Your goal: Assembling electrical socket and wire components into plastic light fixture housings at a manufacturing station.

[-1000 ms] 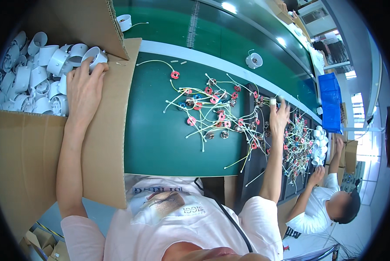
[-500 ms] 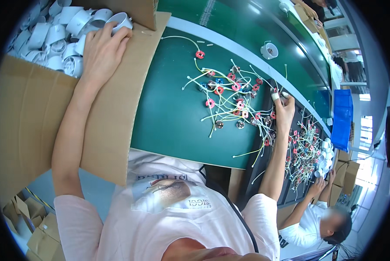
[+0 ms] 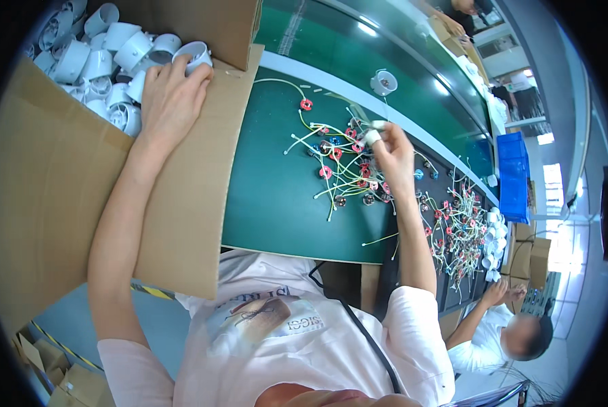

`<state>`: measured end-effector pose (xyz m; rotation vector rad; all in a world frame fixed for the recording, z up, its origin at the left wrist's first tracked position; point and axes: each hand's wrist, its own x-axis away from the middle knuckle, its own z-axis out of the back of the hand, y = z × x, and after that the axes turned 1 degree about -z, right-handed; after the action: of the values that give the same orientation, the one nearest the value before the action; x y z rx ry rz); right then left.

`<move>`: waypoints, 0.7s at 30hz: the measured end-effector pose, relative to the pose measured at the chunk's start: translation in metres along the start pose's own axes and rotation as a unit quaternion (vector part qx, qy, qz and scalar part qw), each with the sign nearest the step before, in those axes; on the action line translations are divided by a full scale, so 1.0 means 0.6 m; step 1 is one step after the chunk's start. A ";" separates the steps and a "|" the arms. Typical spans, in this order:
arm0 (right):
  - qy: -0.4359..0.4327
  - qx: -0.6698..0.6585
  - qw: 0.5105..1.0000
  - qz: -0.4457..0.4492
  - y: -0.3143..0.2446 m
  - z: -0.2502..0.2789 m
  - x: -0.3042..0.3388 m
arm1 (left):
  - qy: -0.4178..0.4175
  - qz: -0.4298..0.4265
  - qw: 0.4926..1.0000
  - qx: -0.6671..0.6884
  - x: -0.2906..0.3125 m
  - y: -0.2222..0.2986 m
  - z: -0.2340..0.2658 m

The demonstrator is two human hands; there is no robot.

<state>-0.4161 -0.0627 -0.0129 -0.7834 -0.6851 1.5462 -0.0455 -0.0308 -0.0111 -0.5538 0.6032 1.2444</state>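
A white plastic cup (image 3: 194, 55) sits at the fingers of my left hand (image 3: 172, 102), which are curled round its near side over the edge of the cardboard box. The box holds many more white cups (image 3: 97, 64). My right hand (image 3: 395, 154), with white covers on its thumb and a fingertip, pinches a wire lead (image 3: 359, 114) that is blurred by motion. What hangs at the lead's end I cannot make out. Beneath and beside this hand, a tangle of small red and dark ring-shaped parts with pale wires (image 3: 338, 156) lies on the green table (image 3: 284, 227).
The open cardboard box (image 3: 182, 197) borders the table on the left. Past a pale rail, one white cup (image 3: 384, 82) stands on a green conveyor (image 3: 324, 41). At right are a black tray (image 3: 446, 298) of wired parts, a blue bin (image 3: 513, 176) and a co-worker (image 3: 497, 339).
My right hand has moved left from the black tray's edge to above the tangled parts, with the wire lead. My left hand stays on the cup. The whole view has shifted slightly.
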 end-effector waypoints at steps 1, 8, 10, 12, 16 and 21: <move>0.032 0.050 0.997 0.049 -0.009 0.000 0.012 | 0.001 0.003 1.000 0.000 0.003 0.001 0.000; 0.185 0.353 0.913 -0.084 0.127 0.078 0.139 | -0.024 0.035 0.999 0.006 -0.005 0.003 0.004; 0.203 0.373 0.900 -0.100 0.110 0.062 0.145 | -0.032 0.042 0.999 -0.002 -0.009 0.010 0.004; 0.236 0.402 0.875 -0.131 0.087 0.037 0.154 | -0.042 0.043 0.998 -0.002 -0.003 0.009 0.012; 0.254 0.310 0.904 -0.151 0.101 0.050 0.143 | -0.052 0.052 0.997 -0.007 -0.008 0.007 0.013; 0.320 0.251 0.896 -0.179 0.131 0.072 0.121 | -0.049 0.057 0.997 0.001 -0.005 0.014 0.013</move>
<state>-0.5019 0.0011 -0.0564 -0.6634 0.0712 0.9662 -0.0535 -0.0255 -0.0037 -0.4582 0.5607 1.3704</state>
